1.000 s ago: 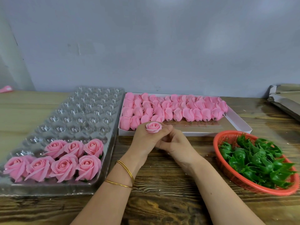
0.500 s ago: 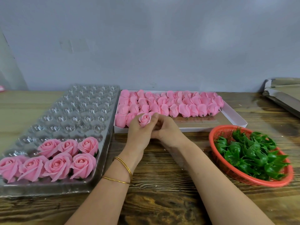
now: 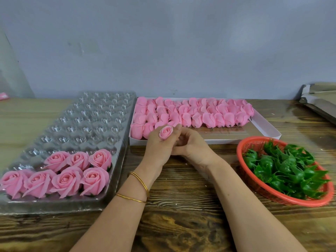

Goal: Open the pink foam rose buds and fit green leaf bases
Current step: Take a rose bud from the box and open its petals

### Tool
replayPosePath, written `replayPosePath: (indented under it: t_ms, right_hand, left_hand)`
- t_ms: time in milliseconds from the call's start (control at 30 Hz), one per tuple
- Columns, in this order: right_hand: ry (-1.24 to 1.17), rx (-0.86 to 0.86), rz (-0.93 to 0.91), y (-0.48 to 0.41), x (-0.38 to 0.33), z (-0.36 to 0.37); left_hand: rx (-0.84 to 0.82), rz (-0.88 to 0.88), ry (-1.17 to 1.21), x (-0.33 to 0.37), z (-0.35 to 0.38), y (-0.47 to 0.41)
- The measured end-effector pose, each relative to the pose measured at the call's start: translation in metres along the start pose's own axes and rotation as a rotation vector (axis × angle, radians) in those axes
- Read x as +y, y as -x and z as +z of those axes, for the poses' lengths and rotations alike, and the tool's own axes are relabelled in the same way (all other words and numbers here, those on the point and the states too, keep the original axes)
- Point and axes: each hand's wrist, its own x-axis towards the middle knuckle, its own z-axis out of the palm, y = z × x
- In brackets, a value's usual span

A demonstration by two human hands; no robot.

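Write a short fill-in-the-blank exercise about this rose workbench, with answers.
1. The clear plastic tray holds ____ opened roses.
2. The green leaf bases lie in a ____ basket.
3. The rose bud is held in the ____ hand.
4. The closed buds lie in a ____ box.

Answers: seven; red; left; white
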Motion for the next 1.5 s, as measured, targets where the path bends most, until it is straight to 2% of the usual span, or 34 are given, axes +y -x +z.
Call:
replayPosePath:
  t_ms: [200, 433, 633, 867, 1233, 1333, 1433, 1500]
  right_hand:
    - [0.079, 0.067, -0.078, 0.002, 0.003, 0.001]
    - [0.051, 0.019, 0.003, 0.008, 0.002, -0.004]
    - [-0.077, 0.316, -0.023, 0.002, -0.007, -0.006]
    - [0.000, 0.265, -0.045, 0.005, -0.008, 0.003]
    - [0.159, 0.283, -0.048, 0.007, -0.006, 0.005]
    - [0.108, 0.319, -0.070, 0.006, -0.006, 0.008]
    - [-0.063, 0.328, -0.033, 0.005, -0.007, 0.007]
    - [-0.042, 0.310, -0.030, 0.005, -0.007, 0.007]
  left_hand:
    - [-0.023, 0.017, 0.003, 0.001, 0.000, 0.001]
    - [-0.010, 0.015, -0.047, 0.000, -0.001, 0.002]
    - [0.001, 0.168, -0.207, 0.000, -0.001, 0.003]
    - [-0.113, 0.154, -0.292, -0.003, -0.001, 0.006]
    - [-0.069, 0.022, -0.265, -0.002, 0.002, 0.007]
    - [-0.019, 0.051, -0.276, -0.002, 0.001, 0.005]
    - [0.058, 0.069, -0.254, -0.002, 0.001, 0.004]
    - [0.086, 0.095, -0.267, -0.001, -0.001, 0.004]
